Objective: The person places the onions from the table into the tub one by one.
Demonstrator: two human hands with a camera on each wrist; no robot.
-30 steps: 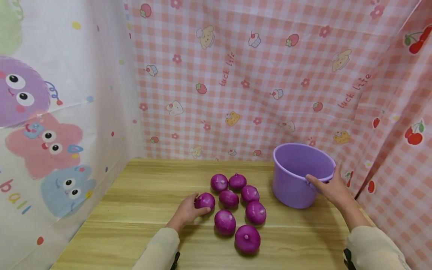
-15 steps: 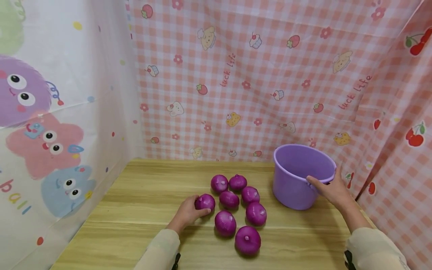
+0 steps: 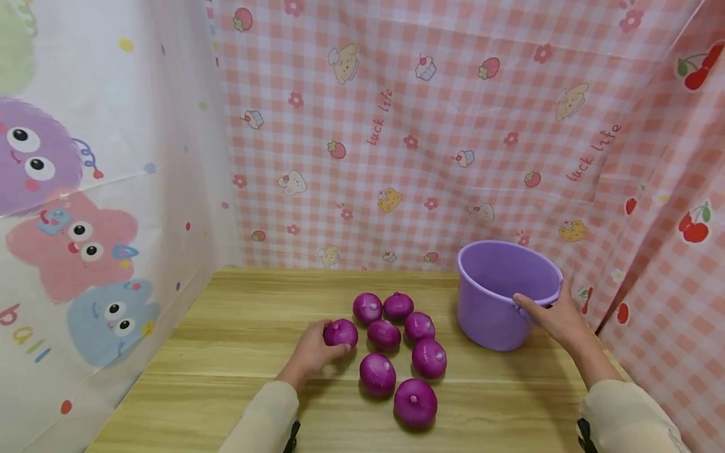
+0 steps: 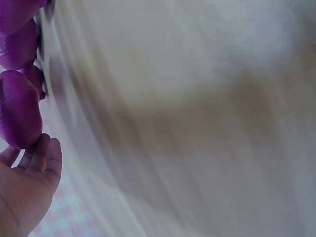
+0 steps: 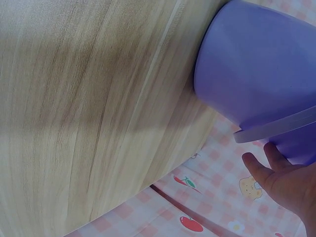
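In the head view my left hand (image 3: 311, 349) grips a purple-red onion (image 3: 342, 334) at the left edge of a loose group, thumb on the near side. The same onion (image 4: 19, 111) shows at the left edge of the left wrist view, with my fingers (image 4: 42, 158) against it. On the right, my right hand (image 3: 561, 318) holds the rim of a purple bucket (image 3: 489, 321), its thumb outside the near wall. The bucket stands upright; the part of its inside that shows holds nothing. In the right wrist view the bucket's handle (image 5: 276, 126) hangs along its side.
Several more onions lie on the wooden table (image 3: 226, 352) between my hands, among them a front onion (image 3: 416, 402) and a back onion (image 3: 399, 306). A pink checked curtain (image 3: 362, 157) hangs behind the table. A white printed curtain (image 3: 170, 189) hangs on the left.
My left hand and the onion in it have shifted slightly up and to the left in the head view. The right hand and bucket have stayed put.
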